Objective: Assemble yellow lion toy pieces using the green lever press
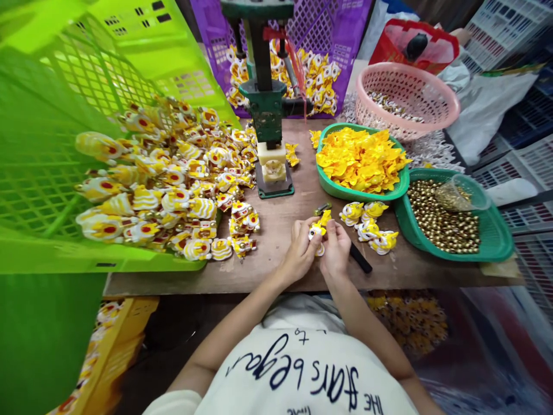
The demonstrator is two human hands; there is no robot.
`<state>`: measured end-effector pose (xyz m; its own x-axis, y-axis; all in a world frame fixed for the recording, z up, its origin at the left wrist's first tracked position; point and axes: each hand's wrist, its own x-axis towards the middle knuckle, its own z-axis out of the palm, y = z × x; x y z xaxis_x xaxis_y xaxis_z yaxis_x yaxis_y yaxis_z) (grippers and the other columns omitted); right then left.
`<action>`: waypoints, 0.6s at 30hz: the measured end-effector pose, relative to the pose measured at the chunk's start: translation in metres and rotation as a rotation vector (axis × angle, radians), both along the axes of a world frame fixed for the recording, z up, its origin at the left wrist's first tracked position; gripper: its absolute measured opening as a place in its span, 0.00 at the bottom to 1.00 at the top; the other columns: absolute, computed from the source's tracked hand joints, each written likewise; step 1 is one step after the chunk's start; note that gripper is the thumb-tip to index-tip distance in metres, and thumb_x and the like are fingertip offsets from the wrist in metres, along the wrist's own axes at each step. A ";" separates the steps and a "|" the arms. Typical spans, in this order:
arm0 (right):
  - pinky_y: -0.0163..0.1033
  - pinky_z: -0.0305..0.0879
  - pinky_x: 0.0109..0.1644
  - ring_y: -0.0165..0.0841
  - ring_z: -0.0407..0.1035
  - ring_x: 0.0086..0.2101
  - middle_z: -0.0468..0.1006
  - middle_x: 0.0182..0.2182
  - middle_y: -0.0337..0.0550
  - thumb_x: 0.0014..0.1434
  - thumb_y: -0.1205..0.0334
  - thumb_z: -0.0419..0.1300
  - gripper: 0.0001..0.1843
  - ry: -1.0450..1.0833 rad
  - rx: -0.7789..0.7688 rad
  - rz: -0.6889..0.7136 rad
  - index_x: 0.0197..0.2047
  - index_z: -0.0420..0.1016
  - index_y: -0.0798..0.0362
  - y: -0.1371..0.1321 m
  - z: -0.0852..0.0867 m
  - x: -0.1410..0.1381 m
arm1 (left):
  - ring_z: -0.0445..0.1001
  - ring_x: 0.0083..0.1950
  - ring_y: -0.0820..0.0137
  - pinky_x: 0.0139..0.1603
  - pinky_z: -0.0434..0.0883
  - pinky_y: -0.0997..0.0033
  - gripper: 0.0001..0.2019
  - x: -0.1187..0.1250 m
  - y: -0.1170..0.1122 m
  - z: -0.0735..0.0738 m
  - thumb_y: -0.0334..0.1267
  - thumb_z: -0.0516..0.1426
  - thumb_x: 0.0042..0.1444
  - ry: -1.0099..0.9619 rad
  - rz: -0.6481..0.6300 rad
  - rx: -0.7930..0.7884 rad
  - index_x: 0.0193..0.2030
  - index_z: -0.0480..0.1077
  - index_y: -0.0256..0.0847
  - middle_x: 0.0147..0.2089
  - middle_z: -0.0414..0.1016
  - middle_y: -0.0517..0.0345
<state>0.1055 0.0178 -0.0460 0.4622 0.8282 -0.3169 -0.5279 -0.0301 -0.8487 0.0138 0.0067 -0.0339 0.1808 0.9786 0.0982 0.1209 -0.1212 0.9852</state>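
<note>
Between my two hands, near the table's front edge, is a small yellow-and-white plastic animal figure part [317, 230] with a dark eye. My left hand [301, 245] grips it from the left, thumb against its white side. My right hand [336, 245] pinches its yellow upper part from the right. A tool with a black handle [361, 258] lies on the table, partly hidden by my right hand. To the right rest several similar yellow-and-white figures [369, 225]. A green basket of thin yellow parts [363, 193] stands behind them.
A green hand press [266, 109] stands ahead. At left, a lime-green crate [38, 178] spills many figures onto the table [276, 271]. A purple crate [352, 40] is behind. A green tray [496, 242] of gold beads and a pink basket [449, 106] are at right.
</note>
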 end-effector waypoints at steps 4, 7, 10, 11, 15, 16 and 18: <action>0.38 0.71 0.40 0.31 0.75 0.33 0.80 0.34 0.42 0.50 0.42 0.68 0.25 -0.095 0.071 0.074 0.39 0.73 0.55 -0.007 0.007 0.004 | 0.69 0.56 0.63 0.59 0.66 0.64 0.24 0.002 0.003 0.000 0.58 0.50 0.64 -0.390 0.111 -0.212 0.57 0.65 0.43 0.54 0.70 0.51; 0.39 0.72 0.44 0.33 0.76 0.37 0.81 0.36 0.44 0.50 0.47 0.70 0.23 -0.286 0.138 0.181 0.41 0.76 0.55 -0.016 0.016 0.005 | 0.73 0.51 0.64 0.53 0.69 0.66 0.25 0.002 0.007 0.000 0.58 0.54 0.61 -0.561 0.112 -0.329 0.55 0.64 0.42 0.51 0.73 0.53; 0.40 0.73 0.45 0.35 0.76 0.39 0.81 0.39 0.46 0.52 0.49 0.70 0.22 -0.404 0.156 0.242 0.43 0.76 0.55 -0.020 0.020 0.005 | 0.72 0.52 0.66 0.54 0.69 0.68 0.24 0.001 0.008 0.000 0.57 0.55 0.61 -0.563 0.096 -0.314 0.54 0.64 0.42 0.52 0.72 0.53; 0.41 0.73 0.46 0.35 0.77 0.39 0.81 0.40 0.47 0.52 0.49 0.70 0.21 -0.421 0.155 0.248 0.43 0.76 0.55 -0.021 0.020 0.005 | 0.71 0.53 0.66 0.56 0.68 0.68 0.23 0.000 0.007 0.000 0.57 0.55 0.61 -0.550 0.094 -0.306 0.54 0.63 0.42 0.53 0.71 0.53; 0.43 0.74 0.47 0.36 0.77 0.40 0.82 0.40 0.48 0.53 0.48 0.69 0.22 -0.428 0.143 0.257 0.44 0.76 0.56 -0.020 0.018 0.006 | 0.69 0.56 0.66 0.59 0.67 0.67 0.24 0.000 0.003 0.001 0.58 0.52 0.63 -0.469 0.079 -0.285 0.56 0.61 0.42 0.56 0.67 0.51; 0.43 0.74 0.47 0.37 0.77 0.40 0.82 0.40 0.48 0.53 0.48 0.69 0.22 -0.424 0.141 0.257 0.44 0.77 0.56 -0.020 0.018 0.007 | 0.69 0.56 0.66 0.58 0.67 0.67 0.24 0.000 0.001 0.002 0.58 0.51 0.64 -0.448 0.079 -0.279 0.57 0.60 0.43 0.56 0.67 0.51; 0.43 0.74 0.47 0.37 0.77 0.41 0.82 0.41 0.49 0.54 0.48 0.68 0.22 -0.416 0.140 0.252 0.45 0.77 0.56 -0.021 0.018 0.008 | 0.68 0.56 0.65 0.58 0.67 0.66 0.24 -0.001 -0.001 0.004 0.59 0.49 0.64 -0.391 0.087 -0.263 0.58 0.60 0.43 0.56 0.66 0.50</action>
